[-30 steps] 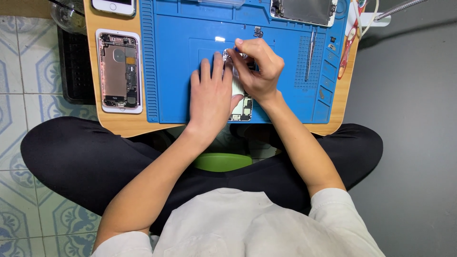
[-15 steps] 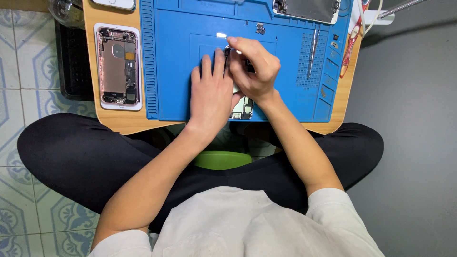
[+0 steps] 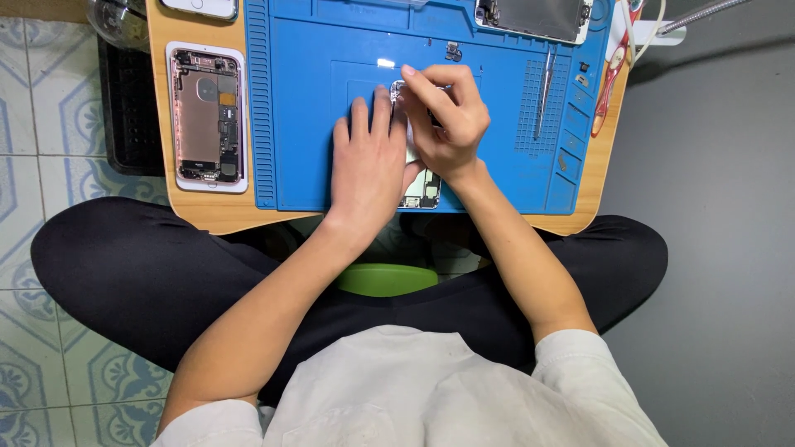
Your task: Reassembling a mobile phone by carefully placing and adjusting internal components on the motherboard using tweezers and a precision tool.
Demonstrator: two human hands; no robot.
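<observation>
Little has shifted since half a second ago: both hands remain on the same spot of the mat, the right fingers only slightly re-curled, and the view has edged a touch lower.

Head view, items:

- Opened phone (image 3: pixel 422 186): lies on the blue work mat (image 3: pixel 306 124), near its front edge, almost wholly covered by the hands; only the lower end with small parts and its top corner are seen. Judged light, stiff and thin, with fragile inner boards and cables; best held by the outer frame edges, flat against the mat, never by the exposed parts.
- Left hand (image 3: pixel 371 170): laid flat, palm down, fingers straight, pressing the phone to the mat.
- Right hand (image 3: pixel 443 120): fingers curled in a pinch over the phone's top end; what is pinched cannot be told, being too small and hidden.
- Second opened phone (image 3: pixel 207 116): lies on the wooden table (image 3: pixel 199 211), left of the mat, well apart from the hands.
- Tweezers (image 3: pixel 542 99): rest on the mat, to the right of the hands.
- Loose small part (image 3: pixel 453 53): near the mat's far edge.
</observation>
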